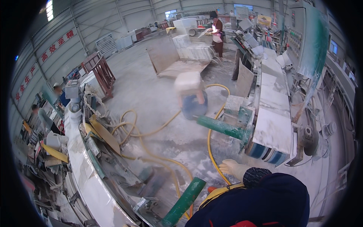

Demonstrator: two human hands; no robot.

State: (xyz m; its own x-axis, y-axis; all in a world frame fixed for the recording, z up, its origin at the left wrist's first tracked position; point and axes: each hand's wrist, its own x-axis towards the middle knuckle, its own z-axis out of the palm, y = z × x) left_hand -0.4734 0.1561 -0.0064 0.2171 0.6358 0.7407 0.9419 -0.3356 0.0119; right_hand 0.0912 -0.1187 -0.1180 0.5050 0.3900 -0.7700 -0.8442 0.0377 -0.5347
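My right hand (231, 168), in a pale cream glove with a dark patterned cuff, reaches leftward from a navy sleeve (280, 193). Its fingers look stretched out and a little apart, with nothing seen between them. Close beside the fingertips runs a yellow hose (210, 145) along the floor; whether they touch it cannot be told. Of my left hand nothing can be made out. A small orange shape (212, 189) shows at the edge of a yellow garment (223, 195) on my body, its kind unclear.
Green cylinders (221, 127) (184, 202) jut inward from both sides. White slabs (273, 121) lie along the machine line at right, another pale line (92, 185) at left. A blurred pale-topped stool (188, 82) stands ahead. Farther off, a person (216, 34) stands by a slab cart (181, 66).
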